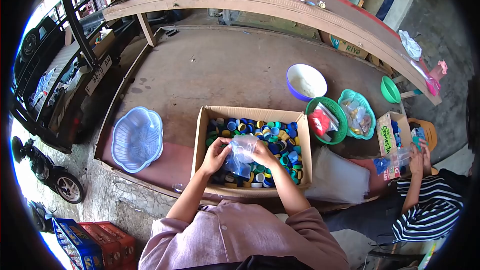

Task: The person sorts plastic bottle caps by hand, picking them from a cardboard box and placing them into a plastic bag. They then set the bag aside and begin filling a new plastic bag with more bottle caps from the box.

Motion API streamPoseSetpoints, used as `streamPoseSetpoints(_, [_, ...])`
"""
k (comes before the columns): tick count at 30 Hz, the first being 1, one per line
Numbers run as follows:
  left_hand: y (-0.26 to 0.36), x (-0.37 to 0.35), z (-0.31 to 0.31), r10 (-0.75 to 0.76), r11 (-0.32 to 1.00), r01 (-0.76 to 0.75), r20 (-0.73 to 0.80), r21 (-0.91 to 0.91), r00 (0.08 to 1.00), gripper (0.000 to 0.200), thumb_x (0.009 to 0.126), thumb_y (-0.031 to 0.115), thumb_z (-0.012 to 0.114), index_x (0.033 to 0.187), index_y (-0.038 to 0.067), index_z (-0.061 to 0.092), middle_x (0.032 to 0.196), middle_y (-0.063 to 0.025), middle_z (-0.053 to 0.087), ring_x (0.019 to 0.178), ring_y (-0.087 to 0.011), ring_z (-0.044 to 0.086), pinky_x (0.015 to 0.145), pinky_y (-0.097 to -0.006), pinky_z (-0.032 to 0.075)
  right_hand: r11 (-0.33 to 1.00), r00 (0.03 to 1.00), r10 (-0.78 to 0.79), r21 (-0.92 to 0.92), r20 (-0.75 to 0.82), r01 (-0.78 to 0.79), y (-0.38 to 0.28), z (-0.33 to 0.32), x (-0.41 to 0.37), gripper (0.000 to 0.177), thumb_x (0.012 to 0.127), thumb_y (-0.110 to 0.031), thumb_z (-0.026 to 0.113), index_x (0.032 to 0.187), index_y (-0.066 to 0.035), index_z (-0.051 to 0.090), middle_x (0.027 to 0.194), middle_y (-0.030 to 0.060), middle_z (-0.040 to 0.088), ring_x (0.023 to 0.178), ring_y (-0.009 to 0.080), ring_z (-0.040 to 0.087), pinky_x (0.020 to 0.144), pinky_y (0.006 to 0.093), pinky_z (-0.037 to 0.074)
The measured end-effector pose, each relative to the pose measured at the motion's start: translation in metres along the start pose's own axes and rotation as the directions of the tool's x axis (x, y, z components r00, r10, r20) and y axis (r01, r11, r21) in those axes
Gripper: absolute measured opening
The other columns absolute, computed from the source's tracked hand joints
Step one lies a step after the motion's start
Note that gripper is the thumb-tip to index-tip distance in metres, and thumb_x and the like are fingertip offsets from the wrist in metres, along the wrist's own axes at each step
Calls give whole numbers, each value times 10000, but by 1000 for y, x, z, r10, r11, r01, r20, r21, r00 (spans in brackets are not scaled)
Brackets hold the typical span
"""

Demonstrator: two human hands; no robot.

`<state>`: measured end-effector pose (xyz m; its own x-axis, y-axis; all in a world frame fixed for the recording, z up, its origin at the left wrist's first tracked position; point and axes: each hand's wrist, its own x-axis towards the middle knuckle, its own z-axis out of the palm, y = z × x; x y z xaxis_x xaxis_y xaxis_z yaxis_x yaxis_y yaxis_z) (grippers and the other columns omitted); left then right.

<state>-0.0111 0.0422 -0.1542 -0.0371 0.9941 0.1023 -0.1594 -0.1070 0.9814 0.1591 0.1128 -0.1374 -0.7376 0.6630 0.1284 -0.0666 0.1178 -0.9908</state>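
Observation:
A clear plastic bag (242, 146) is stretched between my two hands, with something blue showing in its lower part. My left hand (216, 156) pinches its left side, and my right hand (263, 154) grips its upper right edge, some fingers hidden behind the film. Beneath both hands stands an open cardboard box (255, 112), filled with loose bottle caps (286, 146) in blue, green, yellow and white. A stack of flat clear plastic bags (342, 176) lies just right of the box.
A light-blue plastic basket (137, 140) sits at left. Right of the box are a purple-and-white bowl (306, 82), a green basket (340, 125) and a teal basket (369, 120) holding bags. A co-worker's hands (419, 157) hold another clear bag beside a smaller carton (386, 137).

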Motion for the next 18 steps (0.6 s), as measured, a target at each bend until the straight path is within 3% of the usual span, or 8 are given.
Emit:
streamPoseSetpoints(1, [-1, 0, 0, -2, 1000, 3, 24, -23, 1000, 167, 872, 77, 491, 1021, 0, 487, 954, -31, 540, 862, -72, 489, 772, -233, 408, 998, 998, -54, -34, -22, 54, 1, 1, 0, 274, 791, -131, 621, 1044, -40, 565, 948, 18, 574, 894, 108, 542, 755, 262, 442])
streamPoseSetpoints(3, [-1, 2, -2, -44, 996, 47, 44, -79, 998, 156, 868, 57, 485, 1014, 1, 490, 986, -35, 543, 888, -79, 493, 797, -241, 407, 927, 960, -254, -313, -115, 207, 5, 1, 0, 290, 712, -89, 686, 977, -41, 579, 915, 67, 572, 853, 180, 556, 739, 293, 441])
streamPoseSetpoints(6, [-3, 3, -3, 51, 991, -39, 101, -124, 994, 205, 839, 54, 526, 1033, -3, 492, 1051, -49, 531, 952, -96, 490, 839, -254, 405, 879, 908, -361, -403, -214, 255, 7, 1, 3, 302, 615, -72, 739, 880, -62, 595, 861, 80, 561, 823, 220, 564, 711, 313, 452])
streamPoseSetpoints(9, [10, 3, -3, -29, 992, 40, 95, -119, 995, 240, 815, 35, 558, 1041, 0, 486, 1040, -51, 529, 947, -104, 503, 839, -256, 411, 790, 886, -421, -559, -198, 251, 6, -3, 4, 341, 572, -39, 733, 881, -57, 590, 905, 97, 559, 844, 242, 565, 718, 322, 460])
streamPoseSetpoints(16, [3, 1, 2, -5, 975, 25, 92, -220, 996, 271, 800, 24, 590, 1042, 3, 470, 989, -47, 542, 908, -107, 540, 812, -251, 440, 884, 905, -353, -403, -239, 238, 0, 4, 3, 345, 558, -8, 719, 883, -51, 612, 972, 102, 556, 902, 240, 565, 748, 321, 468])
streamPoseSetpoints(18, [3, 4, 0, 25, 977, -14, 45, -215, 999, 267, 801, 23, 587, 1039, 6, 468, 988, -47, 541, 910, -108, 538, 810, -256, 442, 820, 842, -480, -466, -245, 331, -10, 1, 3, 375, 548, 7, 715, 905, -55, 619, 976, 106, 559, 914, 235, 564, 745, 313, 473])
